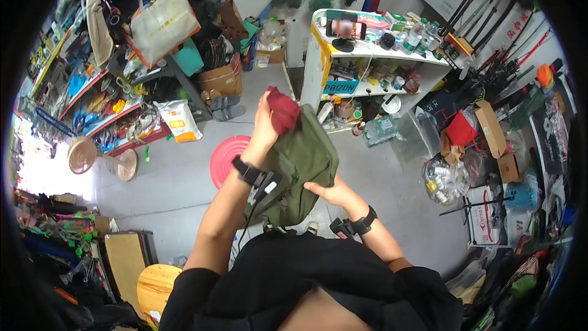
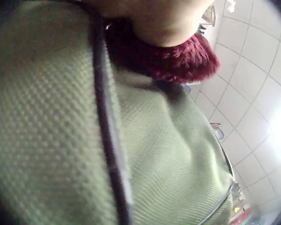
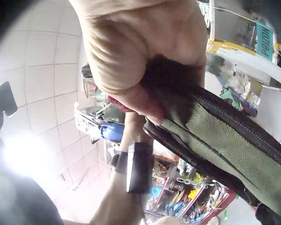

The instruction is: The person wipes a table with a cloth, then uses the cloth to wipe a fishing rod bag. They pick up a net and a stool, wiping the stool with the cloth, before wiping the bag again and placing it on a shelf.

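Note:
An olive green fabric bag (image 1: 309,153) with dark piping hangs in front of the person, above the floor. At its upper left, the left hand (image 1: 264,130) holds a dark red cloth (image 1: 283,112) against the bag. That cloth looks fluffy in the left wrist view, where the bag's mesh-like weave (image 2: 154,136) fills much of the picture. On the other side, the right hand (image 1: 335,194) grips the bag's lower right edge, thumb on the near face. A black zipper (image 3: 239,115) runs along the bag's side in the right wrist view.
A round red stool top (image 1: 228,158) stands behind the left forearm. Beyond the bag is a white shelf unit (image 1: 311,55) with a phone (image 1: 346,29) on a stand and bottles. Crowded shelves (image 1: 92,122) line the left; boxes (image 1: 490,129) and bags crowd the right.

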Available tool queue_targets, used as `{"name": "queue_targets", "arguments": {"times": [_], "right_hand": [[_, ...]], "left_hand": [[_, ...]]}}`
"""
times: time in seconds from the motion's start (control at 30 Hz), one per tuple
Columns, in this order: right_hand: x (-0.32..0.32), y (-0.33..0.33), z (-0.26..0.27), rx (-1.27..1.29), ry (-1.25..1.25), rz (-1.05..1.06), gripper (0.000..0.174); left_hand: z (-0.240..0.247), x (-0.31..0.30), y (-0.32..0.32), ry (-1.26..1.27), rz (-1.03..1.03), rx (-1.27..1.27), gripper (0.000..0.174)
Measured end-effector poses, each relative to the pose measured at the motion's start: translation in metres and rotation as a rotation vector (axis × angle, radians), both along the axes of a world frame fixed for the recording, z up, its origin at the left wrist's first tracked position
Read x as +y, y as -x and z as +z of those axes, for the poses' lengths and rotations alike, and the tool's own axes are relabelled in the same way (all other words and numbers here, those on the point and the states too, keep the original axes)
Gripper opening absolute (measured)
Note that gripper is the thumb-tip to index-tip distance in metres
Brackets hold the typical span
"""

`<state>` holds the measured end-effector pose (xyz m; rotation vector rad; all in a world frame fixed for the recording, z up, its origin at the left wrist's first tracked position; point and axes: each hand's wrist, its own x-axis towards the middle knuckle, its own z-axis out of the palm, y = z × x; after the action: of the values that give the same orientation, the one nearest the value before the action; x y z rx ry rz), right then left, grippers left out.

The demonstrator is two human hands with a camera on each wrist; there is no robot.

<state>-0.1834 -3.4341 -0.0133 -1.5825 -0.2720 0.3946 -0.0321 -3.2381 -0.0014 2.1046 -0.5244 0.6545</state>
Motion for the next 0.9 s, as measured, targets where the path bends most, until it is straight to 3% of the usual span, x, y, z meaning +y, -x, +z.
{"name": "queue_targets", "arguments": {"times": [0.07,0.1,0.17,0.2,0.27,0.37,0.4,0.5,0.57,0.63,0.67,0.7,0.77,0.8,0.83,0.9], "right_hand": [[-0.002,-0.006,0.001,-0.080,0.034,0.014,0.058],[-0.006,-0.012,0.006,-0.070,-0.016,0.032,0.059],[-0.015,-0.019,0.015,-0.060,-0.114,0.076,0.062],[-0.018,-0.017,0.029,-0.058,-0.113,0.071,0.062],[-0.022,-0.012,0.072,-0.187,-0.130,0.013,0.061],[-0.037,-0.018,0.098,-0.285,-0.015,0.050,0.050],[-0.040,-0.018,0.104,-0.350,0.025,0.065,0.039],[-0.053,-0.015,0.117,-0.492,0.124,0.090,0.032],[-0.055,-0.005,0.135,-0.420,0.152,0.058,0.041],[-0.052,-0.002,0.142,-0.466,-0.032,-0.201,0.060],[-0.047,-0.002,0.150,-0.469,-0.137,-0.237,0.080],[-0.042,0.001,0.154,-0.546,-0.166,-0.392,0.081],[-0.041,0.006,0.153,-0.844,-0.078,-0.594,0.071],[-0.039,0.003,0.154,-0.994,-0.020,-0.678,0.059],[-0.045,0.004,0.150,-1.051,0.224,-0.694,0.048],[-0.047,-0.007,0.140,-1.036,0.190,-0.772,0.043]], "left_hand": [[0.047,-0.008,0.029,0.818,-0.279,0.674,0.061],[0.068,-0.010,0.037,0.815,-0.285,0.685,0.061],[0.105,-0.012,0.054,0.360,-0.410,0.235,0.068],[0.127,-0.012,0.063,0.361,-0.415,0.238,0.068],[0.164,-0.012,0.076,-0.049,-0.402,-0.049,0.058],[0.188,-0.010,0.073,-0.144,-0.411,-0.207,0.055],[0.190,-0.011,0.073,-0.124,-0.399,-0.269,0.045],[0.202,-0.019,0.086,-0.095,-0.414,-0.374,0.043],[0.206,-0.022,0.102,-0.100,-0.386,-0.402,0.045],[0.207,-0.023,0.106,-0.088,-0.306,-0.441,0.045],[0.205,-0.025,0.107,-0.085,-0.310,-0.442,0.045],[0.201,-0.029,0.108,-0.059,-0.246,-0.442,0.044],[0.194,-0.038,0.109,-0.030,-0.185,-0.442,0.042],[0.190,-0.042,0.106,-0.010,-0.197,-0.386,0.040],[0.185,-0.046,0.105,0.010,-0.213,-0.317,0.039],[0.173,-0.049,0.104,0.042,-0.261,-0.252,0.037]]}}
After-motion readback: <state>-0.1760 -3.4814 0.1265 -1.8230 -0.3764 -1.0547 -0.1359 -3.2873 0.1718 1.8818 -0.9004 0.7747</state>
